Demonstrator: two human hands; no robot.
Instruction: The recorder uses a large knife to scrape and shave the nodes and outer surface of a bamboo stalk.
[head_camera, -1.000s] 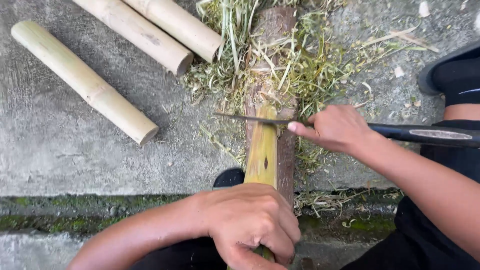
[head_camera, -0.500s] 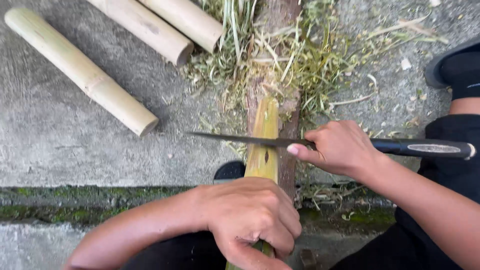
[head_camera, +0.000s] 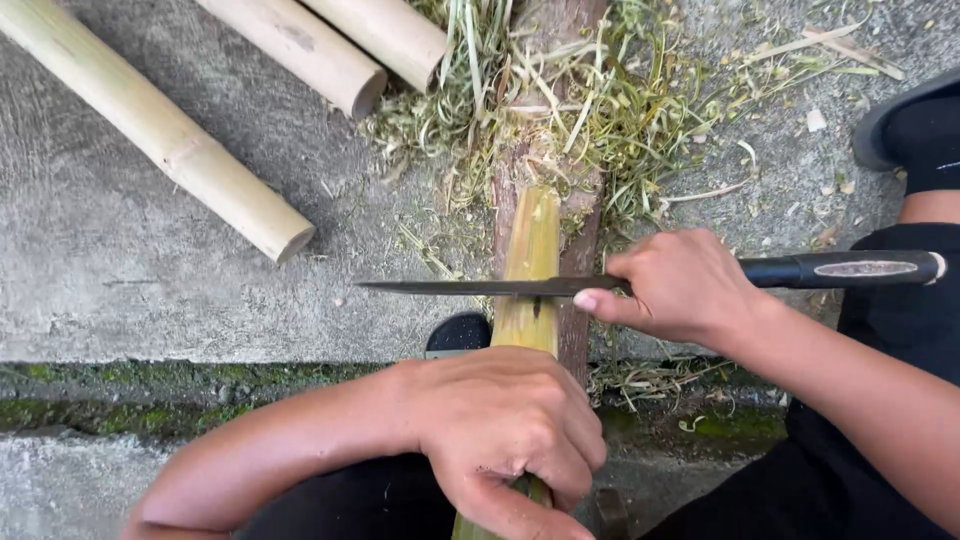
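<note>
Head view | concrete floor (head_camera: 150, 280), three bamboo poles (head_camera: 160, 140) lying far left | your left hand (head_camera: 500, 430) clamped round bamboo strip (head_camera: 530, 250) propped on log (head_camera: 580, 200) | your right hand (head_camera: 685, 285) closed on knife (head_camera: 480, 287), blade crosswise on strip | step: shaving; next likely needs a steady, controlled push away.

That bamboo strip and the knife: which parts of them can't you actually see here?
- Head view: the bamboo strip has its near end hidden inside the left hand and cut off by the bottom edge.
- Head view: where the knife blade joins its handle is covered by the right hand.
</note>
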